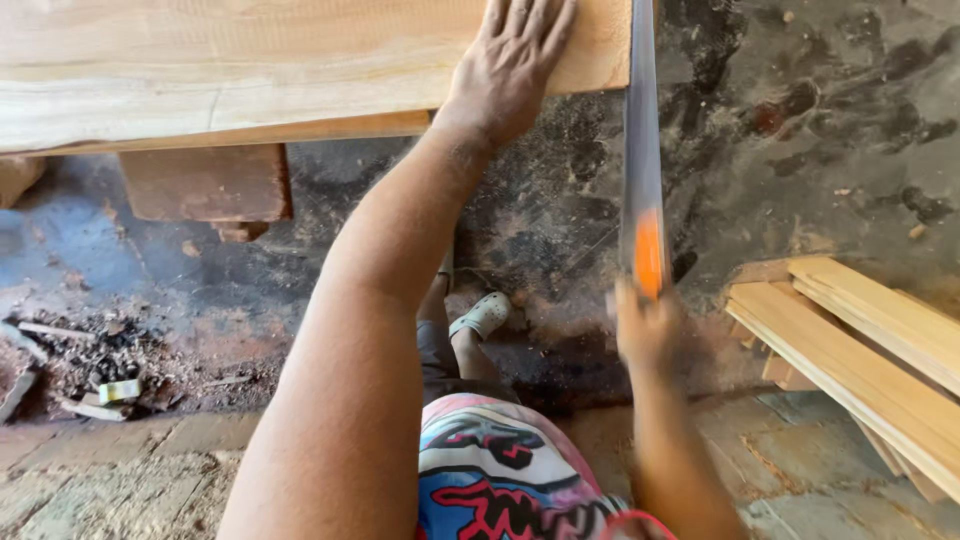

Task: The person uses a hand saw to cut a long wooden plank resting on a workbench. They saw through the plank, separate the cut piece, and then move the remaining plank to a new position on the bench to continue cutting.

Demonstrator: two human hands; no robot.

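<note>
Steel handsaw (642,150) blade points away, lengthwise | right hand (648,325) fingers clench handle | left hand (510,62) flat on plank (250,60)

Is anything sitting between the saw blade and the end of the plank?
Nothing visible. The saw blade, gripped by the right hand, runs right along the plank's end. The left hand lies flat on the plank, beside the blade but apart from it.

Stained dark concrete floor (820,120), sawdust, stacked pale wooden slats (870,360), daylight

Pale matt wood plank (250,60); metal saw blade (642,130).
</note>
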